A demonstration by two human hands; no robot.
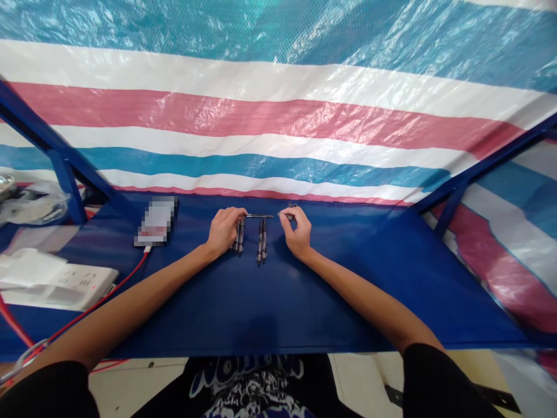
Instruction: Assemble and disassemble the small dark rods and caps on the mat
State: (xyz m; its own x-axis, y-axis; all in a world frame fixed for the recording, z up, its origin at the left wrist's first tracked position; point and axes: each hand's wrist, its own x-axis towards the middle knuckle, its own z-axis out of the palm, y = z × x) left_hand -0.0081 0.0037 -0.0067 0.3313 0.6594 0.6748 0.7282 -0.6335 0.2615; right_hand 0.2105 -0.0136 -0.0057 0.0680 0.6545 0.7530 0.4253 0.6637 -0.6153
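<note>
My left hand (pixel 226 230) pinches one end of a dark pen (pixel 260 216), which lies level and points to the right. Facing that free end, my right hand (pixel 299 231) is closed, thumb against fingertips, on a small pale pointed piece (pixel 281 213). A narrow gap separates the pen from this piece. Beneath my left hand lie several dark pens (pixel 239 241), partly covered by the fingers. Two more pens (pixel 261 242) rest side by side between my hands. Some tiny parts (pixel 293 205) sit just beyond my right fingers, too small to name.
On the blue table (pixel 243 307) a phone (pixel 157 222) lies at the left, its red cable (pixel 126 280) running under my left forearm. A white power strip (pixel 82 284) is farther left. Striped plastic sheeting (pixel 278 119) hangs behind, with blue frame bars (pixel 65 180) at the sides.
</note>
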